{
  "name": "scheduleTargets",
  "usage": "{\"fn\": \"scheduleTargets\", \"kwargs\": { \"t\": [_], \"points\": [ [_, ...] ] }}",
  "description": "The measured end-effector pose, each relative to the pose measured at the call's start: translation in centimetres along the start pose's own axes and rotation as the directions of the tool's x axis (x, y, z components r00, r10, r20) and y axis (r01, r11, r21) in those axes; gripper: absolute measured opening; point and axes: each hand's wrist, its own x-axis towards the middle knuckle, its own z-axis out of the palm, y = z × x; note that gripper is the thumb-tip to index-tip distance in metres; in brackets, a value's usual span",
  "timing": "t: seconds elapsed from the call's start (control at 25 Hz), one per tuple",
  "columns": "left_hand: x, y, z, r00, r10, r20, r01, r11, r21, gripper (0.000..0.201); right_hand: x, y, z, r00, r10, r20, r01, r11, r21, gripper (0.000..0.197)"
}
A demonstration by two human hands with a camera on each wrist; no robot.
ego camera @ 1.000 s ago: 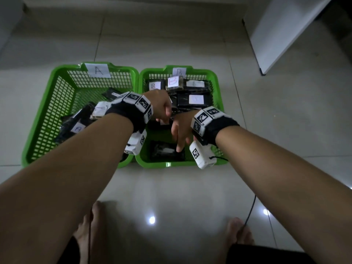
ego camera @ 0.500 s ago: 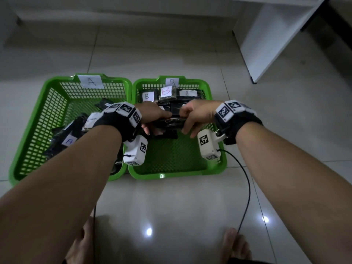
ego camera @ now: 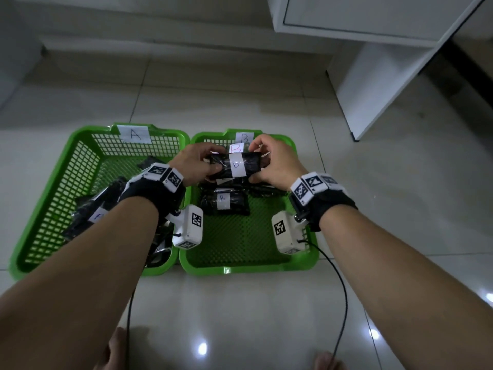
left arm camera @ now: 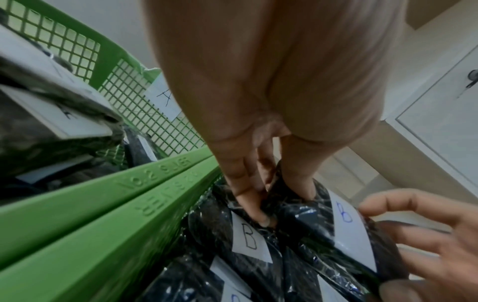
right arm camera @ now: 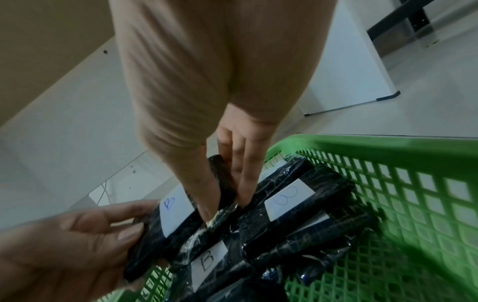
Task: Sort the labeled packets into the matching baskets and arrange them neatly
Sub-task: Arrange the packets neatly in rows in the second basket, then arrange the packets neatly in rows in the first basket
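Head view shows both hands over the B basket (ego camera: 229, 269), which sits rim to rim with the A basket (ego camera: 80, 134) on the tiled floor (ego camera: 240, 316). The left hand (ego camera: 197, 162) and the right hand (ego camera: 272, 162) each curl round one end of a black packet marked B (ego camera: 236, 165), holding it level above the far half of the B basket, over the other B packets piled there. One more B packet (ego camera: 224, 201) lies flat just nearer, alone in the middle of that basket. The A basket holds a loose heap of A packets (ego camera: 93, 212) along the side nearest the B basket, partly hidden by the left forearm. I'd judge the sorting nearly done, since no packet lies on the floor; what remains looks like tidying, as both heaps sit uneven. The near half of the B basket is bare mesh, so there is room to lay this packet down, though the rims and the wrist cable (ego camera: 338, 289) crowd the approach.
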Motion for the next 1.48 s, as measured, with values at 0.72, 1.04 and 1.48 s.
{"fn": "scheduleTargets", "kwargs": {
  "t": [0.72,1.04,1.48],
  "points": [
    [-1.7,1.1,-6.6,0.928,0.039,0.37,-0.355,0.392,0.849,0.054,0.2,0.8,4.8,0.994,-0.106,0.007,0.105,0.959,-0.264,0.042],
    [-4.4,0.9,-10.9,0.958,-0.109,0.267,-0.191,0.454,0.87,0.042,0.6,0.8,5.6,0.966,-0.258,0.016,0.255,0.941,-0.221,0.049],
    [-11.9,-1.9,-20.3,0.975,-0.222,-0.025,0.148,0.561,0.814,0.027,3.4,-13.6,13.4,0.902,-0.336,0.273,0.371,0.925,-0.088,0.017]
  ]
}}
